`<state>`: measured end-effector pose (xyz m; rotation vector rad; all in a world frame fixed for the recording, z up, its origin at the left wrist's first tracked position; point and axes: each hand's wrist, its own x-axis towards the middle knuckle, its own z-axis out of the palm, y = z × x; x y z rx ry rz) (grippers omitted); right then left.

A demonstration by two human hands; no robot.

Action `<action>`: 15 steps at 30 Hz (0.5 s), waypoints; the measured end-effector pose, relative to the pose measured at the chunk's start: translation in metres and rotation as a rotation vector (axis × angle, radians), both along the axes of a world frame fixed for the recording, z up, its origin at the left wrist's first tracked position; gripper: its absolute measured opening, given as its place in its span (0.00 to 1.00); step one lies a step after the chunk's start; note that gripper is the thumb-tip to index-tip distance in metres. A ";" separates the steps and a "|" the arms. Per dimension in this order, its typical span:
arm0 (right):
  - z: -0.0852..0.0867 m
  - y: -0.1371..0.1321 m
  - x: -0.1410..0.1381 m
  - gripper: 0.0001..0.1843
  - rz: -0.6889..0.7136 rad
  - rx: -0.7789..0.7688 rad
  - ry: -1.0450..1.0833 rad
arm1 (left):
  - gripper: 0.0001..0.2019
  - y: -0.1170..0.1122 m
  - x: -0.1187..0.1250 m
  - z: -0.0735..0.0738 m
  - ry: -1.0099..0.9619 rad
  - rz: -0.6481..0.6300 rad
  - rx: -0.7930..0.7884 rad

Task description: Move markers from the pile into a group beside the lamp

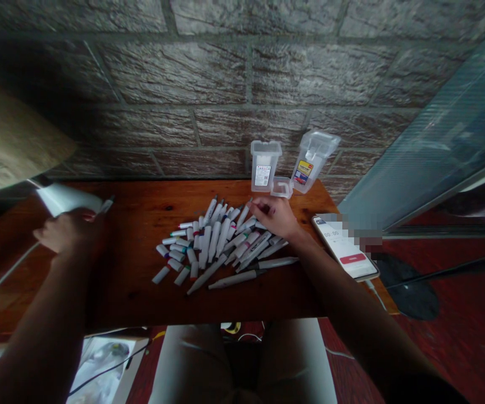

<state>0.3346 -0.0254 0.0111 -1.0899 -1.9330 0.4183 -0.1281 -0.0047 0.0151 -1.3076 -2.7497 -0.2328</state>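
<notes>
A heap of white marker pens with coloured caps lies in the middle of a brown wooden table. My right hand rests on the far right edge of the heap, fingers curled round one marker. My left hand is far to the left, closed on a single marker whose dark tip points up and right. Two clear plastic boxes stand at the table's back: one upright, one tilted with a small lid in front.
A phone with a lit timer screen lies at the table's right edge. A white sheet sits at the back left. A stone-pattern wall runs behind. White cables and paper lie below the front edge by my knees.
</notes>
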 end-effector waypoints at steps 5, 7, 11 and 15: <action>0.000 0.000 0.000 0.19 -0.002 -0.014 -0.017 | 0.25 -0.002 -0.001 -0.001 -0.028 0.007 -0.003; 0.000 0.000 0.000 0.19 0.004 -0.011 -0.020 | 0.25 -0.001 -0.001 -0.001 -0.034 0.005 0.002; 0.000 -0.001 -0.001 0.19 0.005 -0.002 -0.024 | 0.26 0.001 -0.003 0.000 -0.031 -0.012 -0.006; 0.001 -0.001 -0.002 0.19 -0.003 -0.014 -0.033 | 0.29 0.000 -0.004 -0.001 -0.030 -0.014 0.030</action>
